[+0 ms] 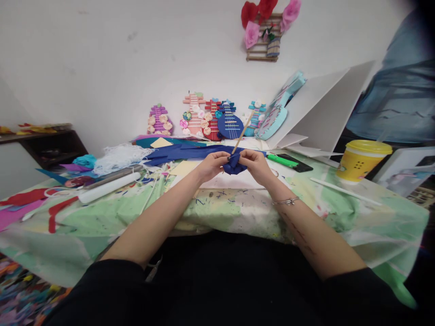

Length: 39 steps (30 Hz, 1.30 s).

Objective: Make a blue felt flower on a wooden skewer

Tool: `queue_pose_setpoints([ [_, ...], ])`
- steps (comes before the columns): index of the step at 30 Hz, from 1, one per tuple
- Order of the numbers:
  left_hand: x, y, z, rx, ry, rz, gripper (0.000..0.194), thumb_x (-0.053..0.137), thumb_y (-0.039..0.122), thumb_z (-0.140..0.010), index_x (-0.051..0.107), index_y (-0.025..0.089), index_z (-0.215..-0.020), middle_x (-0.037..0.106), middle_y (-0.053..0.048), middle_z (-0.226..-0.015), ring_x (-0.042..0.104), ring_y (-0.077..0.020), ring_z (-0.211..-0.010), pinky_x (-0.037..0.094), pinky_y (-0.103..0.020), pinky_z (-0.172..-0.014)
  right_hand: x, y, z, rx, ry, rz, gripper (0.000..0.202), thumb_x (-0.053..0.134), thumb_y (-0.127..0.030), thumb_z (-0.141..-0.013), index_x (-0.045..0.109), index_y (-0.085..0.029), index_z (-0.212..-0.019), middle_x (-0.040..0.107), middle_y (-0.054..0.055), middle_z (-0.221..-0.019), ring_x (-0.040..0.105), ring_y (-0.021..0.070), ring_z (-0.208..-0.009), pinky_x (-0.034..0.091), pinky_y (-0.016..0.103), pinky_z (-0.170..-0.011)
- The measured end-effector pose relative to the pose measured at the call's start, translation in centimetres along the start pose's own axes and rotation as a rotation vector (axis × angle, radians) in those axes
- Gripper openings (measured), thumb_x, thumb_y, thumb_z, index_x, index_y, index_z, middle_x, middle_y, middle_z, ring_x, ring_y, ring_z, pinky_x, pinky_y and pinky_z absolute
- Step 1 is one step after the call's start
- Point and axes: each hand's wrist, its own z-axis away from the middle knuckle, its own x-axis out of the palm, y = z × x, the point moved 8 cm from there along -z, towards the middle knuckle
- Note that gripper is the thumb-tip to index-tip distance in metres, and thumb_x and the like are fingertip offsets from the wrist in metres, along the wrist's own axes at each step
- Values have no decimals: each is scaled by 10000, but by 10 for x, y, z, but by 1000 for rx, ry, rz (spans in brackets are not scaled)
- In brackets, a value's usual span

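Between my two hands is a dark blue paper flower (234, 166), its layers folded and bunched together. A thin wooden stick (243, 132) slants up and to the right from behind it. My left hand (216, 165) pinches the flower's left side, close to the stick. On the other side my right hand (255, 165) grips the paper's upper right edge between thumb and fingers. Just behind my hands lie dark blue paper strips (190, 153), and a white sheet (224, 182) is underneath.
Small lute-shaped crafts (231, 125) line the wall. To the right are a green cutter (282, 160), a black phone (302, 165), a white stick (345, 191) and a yellow cup (357, 160). On the left lie white string (117, 158), a white roll (108, 188) and red scraps (61, 210).
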Motion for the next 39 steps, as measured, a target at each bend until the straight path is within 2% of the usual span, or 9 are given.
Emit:
queue_pose_setpoints([
  [9,4,3,3,-6,-5,-53,311,859,286,-578,673,114,-759,648,-25,-701,576,-115,-639,402,-262,-631,1,0,0,-1,-5,-40,203,769,-275,-622,594,-183,-669,585,-21,-672,530,125,-661,419,277,-656],
  [13,5,3,3,-18,-4,-62,315,873,280,-555,669,113,-727,638,-12,-672,572,-105,-623,411,-267,-649,-2,-4,0,18,25,-118,195,696,-236,-637,652,-197,-823,640,-9,-773,554,133,-710,417,262,-647],
  [16,5,1,3,-31,-8,-75,323,885,264,-519,671,111,-706,643,-13,-666,584,-110,-630,418,-273,-664,-5,-8,0,-8,50,-83,250,681,-301,-692,676,-214,-927,654,1,-843,568,140,-754,427,260,-660],
  [20,4,-2,2,-43,-25,-109,307,881,225,-508,687,111,-716,672,-34,-709,619,-136,-668,433,-292,-693,-11,-13,0,-84,110,40,271,731,-449,-713,679,-214,-836,635,12,-813,569,151,-760,452,283,-700],
  [23,4,-4,1,-42,-30,-134,288,873,210,-527,693,108,-727,679,-46,-715,627,-145,-660,442,-300,-686,-14,-17,0,-153,133,82,308,764,-493,-685,675,-210,-763,624,28,-830,567,170,-803,469,306,-751],
  [32,6,-6,1,-74,-27,-137,287,875,217,-558,708,89,-753,674,-69,-699,618,-146,-645,439,-295,-651,-27,-20,-2,-228,228,140,287,761,-494,-686,708,-214,-717,599,57,-909,549,215,-926,469,341,-791],
  [39,9,-7,3,-112,-40,-123,307,877,250,-525,717,101,-741,663,-56,-697,606,-139,-660,419,-278,-649,-32,-18,-2,-244,267,89,250,760,-455,-694,712,-211,-720,569,39,-906,531,177,-869,450,312,-764],
])
